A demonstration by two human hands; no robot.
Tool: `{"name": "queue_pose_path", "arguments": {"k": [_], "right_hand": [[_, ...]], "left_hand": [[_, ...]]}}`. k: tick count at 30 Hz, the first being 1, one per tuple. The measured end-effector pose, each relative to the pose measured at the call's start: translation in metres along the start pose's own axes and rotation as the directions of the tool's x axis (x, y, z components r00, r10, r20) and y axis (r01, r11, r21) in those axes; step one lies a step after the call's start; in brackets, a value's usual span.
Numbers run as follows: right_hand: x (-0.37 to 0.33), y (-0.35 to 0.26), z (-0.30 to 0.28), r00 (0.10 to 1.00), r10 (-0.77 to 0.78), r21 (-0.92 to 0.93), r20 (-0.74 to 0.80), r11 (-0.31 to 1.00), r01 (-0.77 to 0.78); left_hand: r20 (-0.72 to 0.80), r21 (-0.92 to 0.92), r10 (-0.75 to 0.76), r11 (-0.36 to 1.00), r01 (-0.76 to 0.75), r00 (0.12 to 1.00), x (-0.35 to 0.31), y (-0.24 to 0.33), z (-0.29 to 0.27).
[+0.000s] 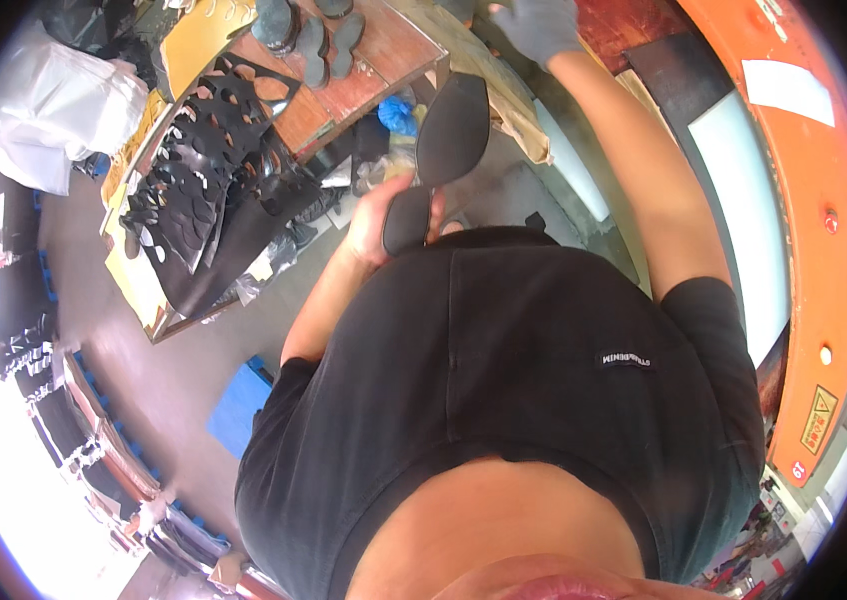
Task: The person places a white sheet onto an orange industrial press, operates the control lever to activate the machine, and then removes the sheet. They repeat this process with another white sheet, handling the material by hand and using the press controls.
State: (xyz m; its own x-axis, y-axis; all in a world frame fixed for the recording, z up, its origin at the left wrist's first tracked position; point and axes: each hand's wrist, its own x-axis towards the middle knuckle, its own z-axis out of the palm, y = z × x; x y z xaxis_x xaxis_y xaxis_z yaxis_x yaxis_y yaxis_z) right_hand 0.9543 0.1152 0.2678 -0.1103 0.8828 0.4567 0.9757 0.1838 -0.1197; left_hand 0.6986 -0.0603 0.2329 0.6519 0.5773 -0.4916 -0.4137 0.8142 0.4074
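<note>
My left hand [375, 218] is closed round the narrow end of a black shoe sole [453, 130]. The sole stands up in front of my body, its wider end pointing away from me. Its face is smooth and dark. My right hand [540, 28], in a grey glove, reaches out to the far edge of the view, beside the reddish-brown surface [633, 25] by the orange machine. Part of that hand is cut off at the rim, so what its fingers do does not show clearly.
Several dark soles [314, 50] lie on a worn wooden table [383, 55] at the far left. Black sheets with cut-out holes [208, 150] are heaped nearer. A blue crumpled bag [397, 116] hangs by the table's edge. An orange machine frame [813, 200] curves along the right.
</note>
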Motion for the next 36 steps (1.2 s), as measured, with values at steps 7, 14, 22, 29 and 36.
{"name": "queue_pose_path", "arguments": {"k": [7,14,22,29,36], "right_hand": [[-0.041,-0.031,-0.015,0.993,-0.102,0.665,-0.061,0.738,0.117],[-0.036,0.003,-0.044,0.976,0.209,0.293,-0.059,0.938,-0.184],[-0.075,-0.013,-0.042,0.995,0.088,0.472,0.037,0.877,-0.095],[-0.090,-0.008,-0.049,0.903,0.134,0.716,0.408,0.566,-0.408],[-0.108,-0.005,-0.043,0.815,0.174,0.748,0.553,0.327,-0.577]], "left_hand": [[0.013,0.064,-0.008,0.998,0.008,1.000,0.002,0.008,0.004],[0.189,0.095,-0.022,0.995,0.004,0.982,0.007,0.012,-0.002],[0.128,0.142,-0.083,0.988,0.065,0.988,0.009,0.011,0.008],[0.049,0.284,-0.018,0.959,0.003,0.999,0.016,0.006,0.015],[-0.009,0.279,-0.063,0.958,0.064,0.998,0.027,0.001,0.015]]}}
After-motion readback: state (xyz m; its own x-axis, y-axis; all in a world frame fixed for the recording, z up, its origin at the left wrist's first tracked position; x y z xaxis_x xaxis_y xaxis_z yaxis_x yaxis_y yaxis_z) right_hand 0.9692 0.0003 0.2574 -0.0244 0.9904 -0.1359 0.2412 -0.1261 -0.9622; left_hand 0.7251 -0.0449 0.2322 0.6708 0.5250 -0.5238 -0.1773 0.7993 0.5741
